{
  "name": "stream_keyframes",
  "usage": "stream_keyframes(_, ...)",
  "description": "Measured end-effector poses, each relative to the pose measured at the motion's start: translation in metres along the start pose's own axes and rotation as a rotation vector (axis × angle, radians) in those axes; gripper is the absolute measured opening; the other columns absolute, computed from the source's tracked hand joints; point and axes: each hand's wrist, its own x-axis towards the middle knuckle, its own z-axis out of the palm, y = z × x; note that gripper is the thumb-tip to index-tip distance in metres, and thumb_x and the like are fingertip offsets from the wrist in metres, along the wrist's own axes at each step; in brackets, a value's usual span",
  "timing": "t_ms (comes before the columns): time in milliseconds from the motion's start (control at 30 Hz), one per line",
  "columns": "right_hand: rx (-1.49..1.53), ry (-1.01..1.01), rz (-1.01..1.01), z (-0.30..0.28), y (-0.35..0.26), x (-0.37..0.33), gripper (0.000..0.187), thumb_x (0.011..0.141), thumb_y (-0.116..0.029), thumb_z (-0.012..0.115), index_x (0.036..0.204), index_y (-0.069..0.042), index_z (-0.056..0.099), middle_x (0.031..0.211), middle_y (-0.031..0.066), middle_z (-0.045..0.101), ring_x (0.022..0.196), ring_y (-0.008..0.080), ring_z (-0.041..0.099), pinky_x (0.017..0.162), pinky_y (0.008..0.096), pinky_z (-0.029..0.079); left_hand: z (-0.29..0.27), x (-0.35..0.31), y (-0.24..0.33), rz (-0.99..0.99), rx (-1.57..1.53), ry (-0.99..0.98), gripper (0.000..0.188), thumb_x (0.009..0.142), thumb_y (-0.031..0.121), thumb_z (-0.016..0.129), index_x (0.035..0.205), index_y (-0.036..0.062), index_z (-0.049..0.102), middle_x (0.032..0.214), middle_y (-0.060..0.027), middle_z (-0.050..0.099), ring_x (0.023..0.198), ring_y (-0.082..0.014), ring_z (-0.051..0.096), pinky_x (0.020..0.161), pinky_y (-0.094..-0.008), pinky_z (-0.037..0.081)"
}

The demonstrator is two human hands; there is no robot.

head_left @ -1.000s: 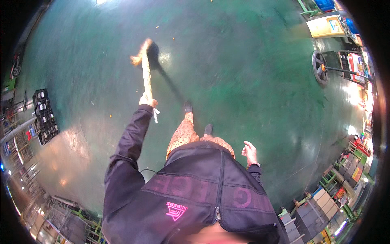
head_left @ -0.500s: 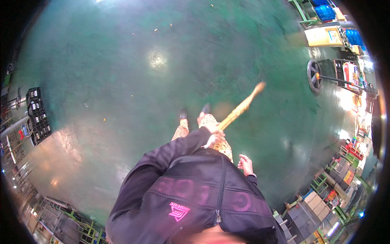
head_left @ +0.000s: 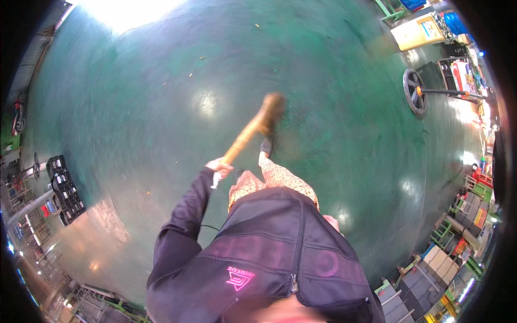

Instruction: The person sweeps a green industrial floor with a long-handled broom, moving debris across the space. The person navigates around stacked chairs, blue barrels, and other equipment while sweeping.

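My left hand (head_left: 219, 166) grips the pale yellow handle of a broom (head_left: 242, 142), held out ahead of my legs. The broom slants up to the right, and its brownish head is smeared by motion just beyond my forward foot. A white strip dangles below my left fist. My right hand (head_left: 332, 221) hangs beside my right hip, mostly covered by the dark jacket, so its fingers do not show.
Small light scraps (head_left: 191, 75) lie scattered on the green floor (head_left: 334, 107). To the right stand a black wheel on a shaft (head_left: 414, 92) and a cream-coloured box (head_left: 420, 31). Black crates (head_left: 65, 191) are stacked at the left. Racks and machinery line both sides.
The broom has swung from right to left across my front, with my left arm reaching further out. My right hand has drawn back behind the jacket. My legs have stepped.
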Motion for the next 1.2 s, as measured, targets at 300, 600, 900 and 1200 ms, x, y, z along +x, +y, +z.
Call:
stream_keyframes(300, 0.367, 0.13, 0.024, -0.017, -0.115, 0.049, 0.026, 0.082, -0.012, 0.042, 0.106, -0.008, 0.052, 0.061, -0.0003, 0.049, 0.052, 0.0103, 0.051, 0.046, 0.0247, 0.046, 0.056, 0.01, 0.127, 0.525, 0.349, 0.769, 0.028, 0.056, -0.012, 0.056, 0.079, -0.0006, 0.044, 0.049, -0.0084, 0.048, 0.033, -0.0174, 0.047, 0.031, -0.0291, 0.037)
stream_keyframes(600, 0.002, -0.026, -0.117, 0.031, -0.072, 0.097, 0.029, 0.079, -0.009, 0.042, 0.105, 0.0, 0.052, 0.057, 0.0005, 0.049, 0.051, 0.0086, 0.045, 0.049, 0.0204, 0.039, 0.16, 0.023, 0.146, 0.287, 0.422, 0.144, 0.058, 0.062, -0.001, 0.065, 0.114, 0.0092, 0.042, 0.068, -0.0028, 0.053, 0.045, -0.0109, 0.048, 0.037, -0.0246, 0.039)
stream_keyframes(900, 0.014, 0.081, 0.003, 0.064, -0.36, 0.08, 0.03, 0.081, -0.008, 0.042, 0.108, 0.001, 0.05, 0.06, 0.0, 0.048, 0.054, 0.0085, 0.045, 0.052, 0.0205, 0.04, 0.289, 0.229, 0.207, -0.184, 0.709, -0.156, 0.017, 0.055, 0.013, 0.072, 0.066, 0.0074, 0.061, 0.054, -0.0015, 0.056, 0.047, -0.0135, 0.053, 0.042, -0.0296, 0.041)
stream_keyframes(1200, 0.223, -0.029, -0.029, 0.098, -0.436, 0.113, 0.029, 0.084, -0.014, 0.043, 0.111, -0.003, 0.048, 0.069, 0.0005, 0.049, 0.06, 0.0079, 0.05, 0.054, 0.0215, 0.046, 0.11, 0.269, 0.299, -0.327, 0.265, -0.286, 0.014, 0.07, 0.014, 0.064, 0.064, 0.0087, 0.052, 0.053, 0.0014, 0.052, 0.039, -0.0098, 0.045, 0.037, -0.0245, 0.039)
